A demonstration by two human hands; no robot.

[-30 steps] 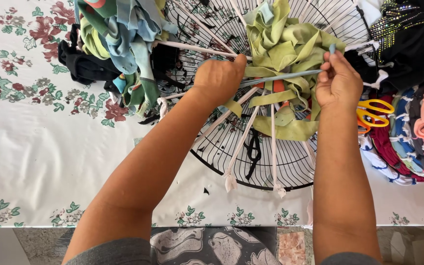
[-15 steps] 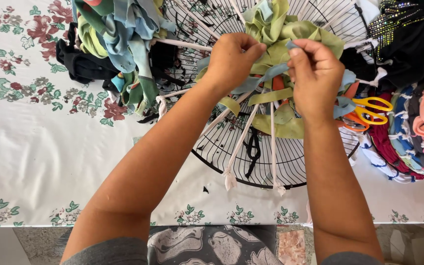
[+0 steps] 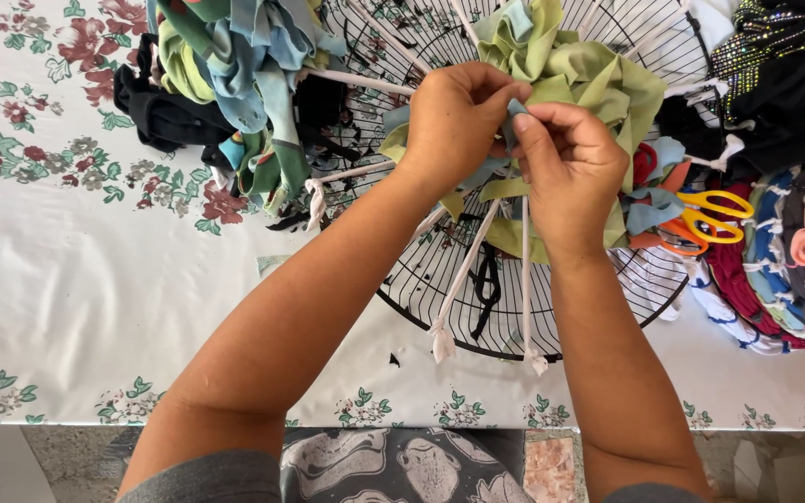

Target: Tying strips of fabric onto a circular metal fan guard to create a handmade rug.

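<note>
A black round wire fan guard (image 3: 440, 307) lies flat on the table, with white cloth strips (image 3: 463, 279) tied from its middle out to its rim. Green fabric strips (image 3: 570, 74) are bunched over its centre. My left hand (image 3: 454, 116) and my right hand (image 3: 566, 163) meet above the centre, both pinching one grey-blue fabric strip (image 3: 512, 116) between their fingertips. The strip's lower part is hidden under my hands.
A white tablecloth with flower print (image 3: 67, 279) covers the table. A heap of blue, green and black fabric strips (image 3: 235, 74) lies at the left. Orange-handled scissors (image 3: 710, 219) rest at the right, beside a braided multicolour cloth roll (image 3: 794, 270) and black sequinned cloth (image 3: 784, 84).
My hands, which held the grey-blue strip stretched apart, have come together over the guard's centre and now pinch it close between them.
</note>
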